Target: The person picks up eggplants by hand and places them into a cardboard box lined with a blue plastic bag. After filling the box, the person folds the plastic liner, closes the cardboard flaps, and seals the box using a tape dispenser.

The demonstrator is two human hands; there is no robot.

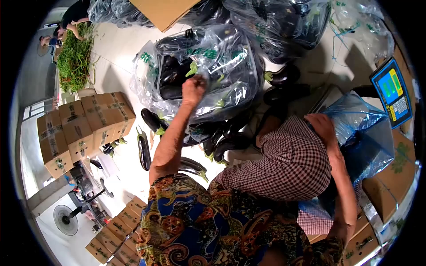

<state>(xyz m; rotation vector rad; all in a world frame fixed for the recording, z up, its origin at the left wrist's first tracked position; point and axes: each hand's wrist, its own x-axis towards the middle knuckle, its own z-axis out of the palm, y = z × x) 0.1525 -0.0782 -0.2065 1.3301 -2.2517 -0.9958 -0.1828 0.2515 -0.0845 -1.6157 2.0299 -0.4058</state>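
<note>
My left hand (194, 91) reaches into a large clear plastic bag (144, 73) of dark purple eggplants (171, 75). Its fingers are curled and slightly blurred, close to a green eggplant stem (192, 69); what they grip is hidden. My right hand (321, 126) lies beside my raised knee in checked trousers (293, 155), fingers stretched out, at the edge of a blue plastic bag (375, 144). Loose eggplants (144, 150) are scattered on the floor in front of me, several of them below the clear bag.
A scale with a lit display (392, 91) stands at the right. More bagged eggplants (284, 26) and a cardboard sheet (164, 11) lie ahead. Stacked cartons (84, 128), green peppers (75, 57) and a fan (65, 219) are at left. Another person (75, 15) bends at upper left.
</note>
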